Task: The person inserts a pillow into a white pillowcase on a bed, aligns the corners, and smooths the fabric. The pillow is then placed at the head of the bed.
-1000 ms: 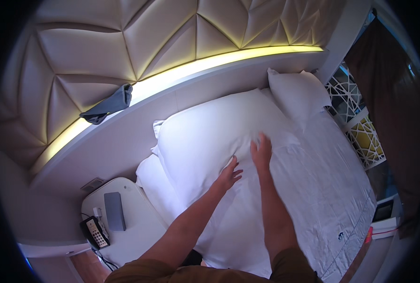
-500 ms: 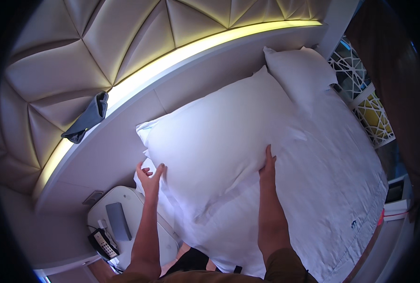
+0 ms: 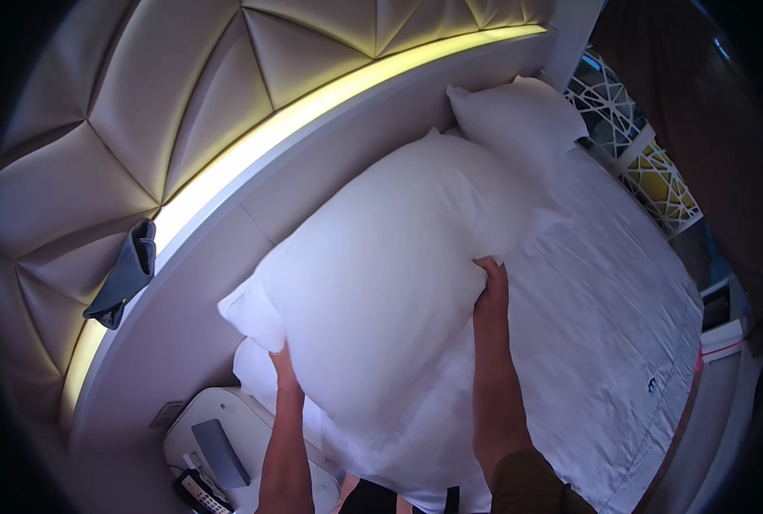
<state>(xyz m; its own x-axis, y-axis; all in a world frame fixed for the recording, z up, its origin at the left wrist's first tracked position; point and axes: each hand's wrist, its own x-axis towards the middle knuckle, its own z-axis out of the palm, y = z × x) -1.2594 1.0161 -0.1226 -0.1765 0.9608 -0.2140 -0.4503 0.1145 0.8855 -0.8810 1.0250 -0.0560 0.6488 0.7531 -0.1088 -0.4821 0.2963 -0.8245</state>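
Note:
A large white pillow lies tilted against the low headboard, its left corner sticking out toward the wall. My left hand holds its lower left edge, with the fingers hidden behind the cloth. On the right side edge, my right hand grips the pillow with the thumb on top and the other fingers partly out of sight. Beneath it spreads the bed's white cover. A second white pillow rests farther back on the right, against the headboard.
A dark grey folded item sits on the lit headboard ledge. At lower left, a bedside table carries a grey box and a telephone. Beyond the bed's right side are a lattice screen and a dark curtain.
My hands have closed on the pillow's edges; the left one was open beside it. The pillow's left corner has swung down and outward, and its surface bulges more. The view has shifted slightly.

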